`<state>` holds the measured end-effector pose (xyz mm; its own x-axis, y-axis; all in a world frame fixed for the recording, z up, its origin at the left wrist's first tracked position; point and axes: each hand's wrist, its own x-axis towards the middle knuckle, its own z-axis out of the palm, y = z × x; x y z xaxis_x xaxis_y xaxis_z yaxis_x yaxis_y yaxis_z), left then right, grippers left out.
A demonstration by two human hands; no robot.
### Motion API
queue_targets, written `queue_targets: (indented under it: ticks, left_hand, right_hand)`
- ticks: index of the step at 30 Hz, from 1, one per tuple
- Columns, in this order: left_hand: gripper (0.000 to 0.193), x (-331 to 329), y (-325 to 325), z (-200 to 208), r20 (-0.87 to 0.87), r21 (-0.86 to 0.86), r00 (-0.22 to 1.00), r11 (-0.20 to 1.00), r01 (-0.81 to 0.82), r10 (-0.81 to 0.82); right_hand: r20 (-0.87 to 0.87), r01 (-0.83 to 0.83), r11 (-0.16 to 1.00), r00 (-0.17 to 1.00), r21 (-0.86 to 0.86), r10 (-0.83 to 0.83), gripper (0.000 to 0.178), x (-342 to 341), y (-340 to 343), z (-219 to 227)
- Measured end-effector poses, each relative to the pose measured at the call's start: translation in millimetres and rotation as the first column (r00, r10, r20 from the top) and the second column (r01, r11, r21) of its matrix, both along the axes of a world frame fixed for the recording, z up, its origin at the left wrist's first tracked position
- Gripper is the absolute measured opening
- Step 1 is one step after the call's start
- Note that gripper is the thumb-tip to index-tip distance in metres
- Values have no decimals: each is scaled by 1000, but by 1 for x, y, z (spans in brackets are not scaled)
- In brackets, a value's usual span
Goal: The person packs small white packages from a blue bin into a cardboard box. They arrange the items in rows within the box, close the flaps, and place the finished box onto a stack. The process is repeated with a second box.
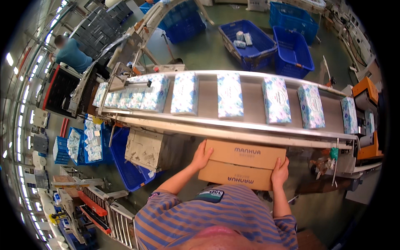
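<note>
A brown cardboard box (241, 164) is held level in front of my body, its top flaps meeting at a seam across the middle. My left hand (201, 155) grips its left end, and my right hand (280, 171) is closed on the right end. Just beyond the box runs a conveyor belt (252, 98) with a metal rail. Spaced along it lie floral tissue packs (230, 95) in blue and white wrapping. At the belt's left, several packs (146, 93) are crowded together under a metal bar. The undersides of the box and my fingertips are hidden.
Blue plastic baskets (293, 52) stand beyond the conveyor; one basket (248, 43) holds a few packs. An orange machine (366, 121) is at the belt's right end. A person in teal (73, 54) is at far left. A worn carton (143, 148) stands left of me.
</note>
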<state>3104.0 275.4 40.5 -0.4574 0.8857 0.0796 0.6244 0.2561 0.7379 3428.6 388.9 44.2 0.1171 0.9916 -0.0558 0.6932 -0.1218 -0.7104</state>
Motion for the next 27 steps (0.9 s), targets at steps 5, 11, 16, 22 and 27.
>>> queue_targets:
  ticks: [5,11,16,22,27]
  left_hand:
    - [49,-17,2,-13,391,14,918,997,73,-73]
    - [53,23,23,-11,837,43,541,996,80,-79]
    - [64,95,41,17,768,48,635,996,77,-86]
    - [83,176,62,-63,243,-440,931,887,-144,272]
    - [94,215,84,-68,260,-538,854,803,-259,450]
  right_hand:
    - [-3,83,996,997,27,-83,46,13,-26,-14]
    - [-33,123,991,992,-44,-124,44,46,-21,-15]
    - [35,149,985,989,-86,-146,42,110,8,-42]
    - [-30,114,990,993,81,-112,45,261,44,-81]
    - [-17,39,997,999,-72,-40,51,355,70,-116]
